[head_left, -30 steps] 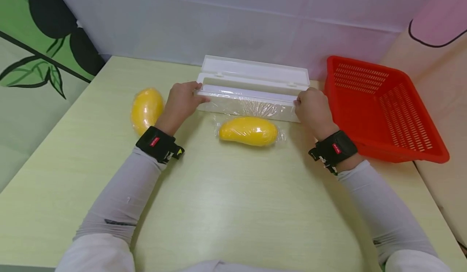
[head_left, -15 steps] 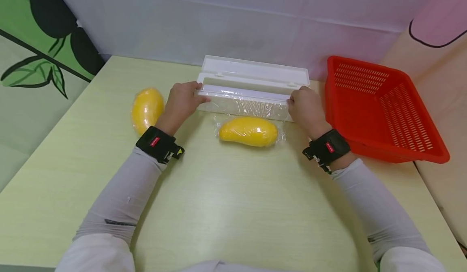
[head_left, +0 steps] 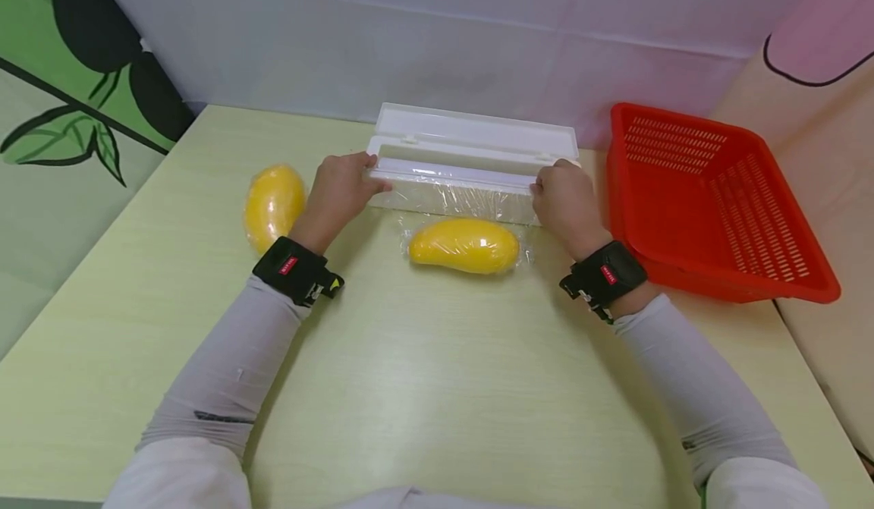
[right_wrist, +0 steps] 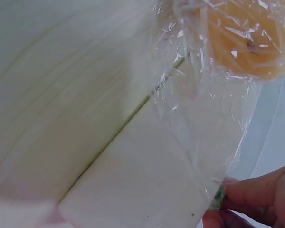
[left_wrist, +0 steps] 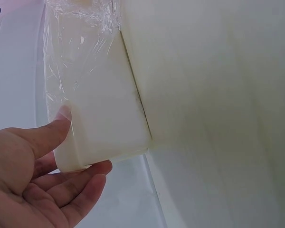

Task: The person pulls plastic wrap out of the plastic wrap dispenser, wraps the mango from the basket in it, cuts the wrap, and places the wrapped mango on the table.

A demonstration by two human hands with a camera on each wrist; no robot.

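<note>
A white cling film dispenser (head_left: 447, 196) stands at the back of the table with its lid (head_left: 478, 126) tipped back. My left hand (head_left: 341, 194) grips its left end, thumb (left_wrist: 57, 128) on the front face and fingers curled under the end. At the front rim toward the right, my right hand (head_left: 567, 204) pinches a small green slide cutter (right_wrist: 219, 197), mostly hidden by the fingers. Clear cling film (head_left: 471, 204) drapes from the rim down the front to a yellow mango (head_left: 464, 246) wrapped in film, lying just before the box.
Another film-wrapped yellow mango (head_left: 275, 205) lies left of my left wrist. A red plastic basket (head_left: 744, 289) stands at the right, close to my right forearm. Behind the table (head_left: 410, 388) hangs a pale cloth backdrop (head_left: 341, 46).
My right hand has slid left along the dispenser's front rim, ending nearer its middle. The left hand, the dispenser and both mangoes have stayed in place.
</note>
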